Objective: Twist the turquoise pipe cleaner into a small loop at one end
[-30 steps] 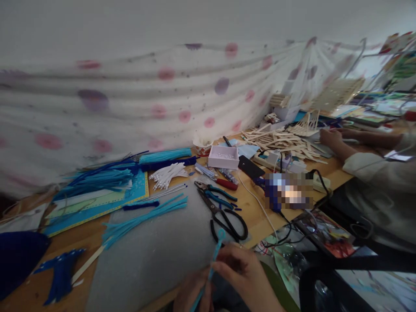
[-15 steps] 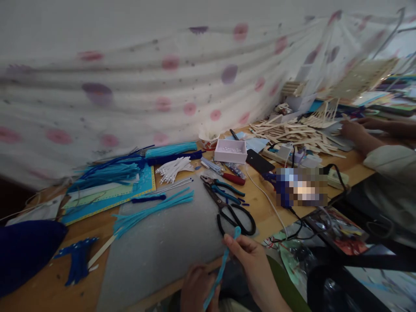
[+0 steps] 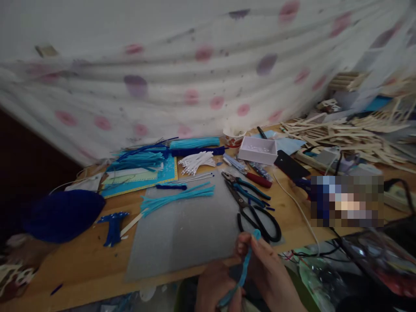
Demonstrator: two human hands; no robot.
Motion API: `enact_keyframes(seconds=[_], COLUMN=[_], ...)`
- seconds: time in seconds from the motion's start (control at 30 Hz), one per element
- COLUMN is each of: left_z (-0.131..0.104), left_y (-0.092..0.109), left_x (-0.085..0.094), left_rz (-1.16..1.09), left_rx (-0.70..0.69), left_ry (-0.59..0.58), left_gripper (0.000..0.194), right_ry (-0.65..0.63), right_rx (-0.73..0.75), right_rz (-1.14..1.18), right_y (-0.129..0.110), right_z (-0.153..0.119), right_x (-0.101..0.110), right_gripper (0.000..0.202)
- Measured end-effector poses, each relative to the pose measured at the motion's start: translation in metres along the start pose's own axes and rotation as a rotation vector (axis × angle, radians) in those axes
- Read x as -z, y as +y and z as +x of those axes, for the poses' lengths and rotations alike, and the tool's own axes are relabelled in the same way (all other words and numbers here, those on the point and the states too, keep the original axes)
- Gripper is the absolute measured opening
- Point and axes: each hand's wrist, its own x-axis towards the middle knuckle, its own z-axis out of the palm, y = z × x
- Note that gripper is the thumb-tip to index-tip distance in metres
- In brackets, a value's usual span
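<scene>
Both my hands hold one light blue pipe cleaner point(image 3: 244, 268) at the near edge of the wooden table point(image 3: 81, 260). My right hand point(image 3: 269, 273) pinches its upper end, where the tip is bent into a small loop. My left hand point(image 3: 216, 288) grips its lower end near the bottom of the frame. Just beyond my hands lies a grey felt mat point(image 3: 185, 229) with black scissors point(image 3: 256, 219) and blue-handled pliers point(image 3: 247, 190) on its right side. A bundle of light blue pipe cleaners point(image 3: 177, 198) lies across the mat's far edge.
A dotted white cloth point(image 3: 195, 78) hangs behind the table. White stems point(image 3: 195, 162), a blue cutting board point(image 3: 143, 180), a white box point(image 3: 261, 150), a paper cup point(image 3: 234, 136), a red-handled tool point(image 3: 258, 180) and wooden sticks point(image 3: 351, 134) crowd the back. A dark blue bundle point(image 3: 63, 214) sits left.
The view has swung left and the neighbouring person's arms have left the frame. My hands still hold the pipe cleaner, its looped tip now in front of the scissors' handles.
</scene>
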Motion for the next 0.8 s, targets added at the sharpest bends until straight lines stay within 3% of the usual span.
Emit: enact_keyframes(seconds=[0.07, 0.13, 0.27, 0.4, 0.6, 0.8], left_z=[0.005, 0.01, 0.017, 0.012, 0.004, 0.009], left_y=[-0.001, 0.003, 0.012, 0.013, 0.014, 0.02], left_x=[0.011, 0.024, 0.041, 0.04, 0.039, 0.044], left_rz=[0.148, 0.248, 0.321, 0.292, 0.247, 0.112], left_rx=[-0.123, -0.163, -0.143, -0.091, -0.017, 0.086], left_ry=[0.063, 0.086, 0.042, 0.07, 0.015, -0.007], left_gripper=[0.044, 0.03, 0.03, 0.027, 0.029, 0.035], right_ry=[0.093, 0.164, 0.156, 0.141, 0.076, -0.03], right_rx=[-0.007, 0.005, -0.079, -0.099, -0.119, 0.005], right_rz=[0.023, 0.078, 0.15, 0.222, 0.2, 0.105], right_y=[0.002, 0.002, -0.001, -0.004, 0.0, 0.003], right_z=[0.003, 0.005, 0.003, -0.003, -0.011, -0.014], right_x=[0.0, 0.001, -0.002, -0.013, -0.022, -0.024], right_gripper=[0.037, 0.038, 0.036, 0.036, 0.035, 0.029])
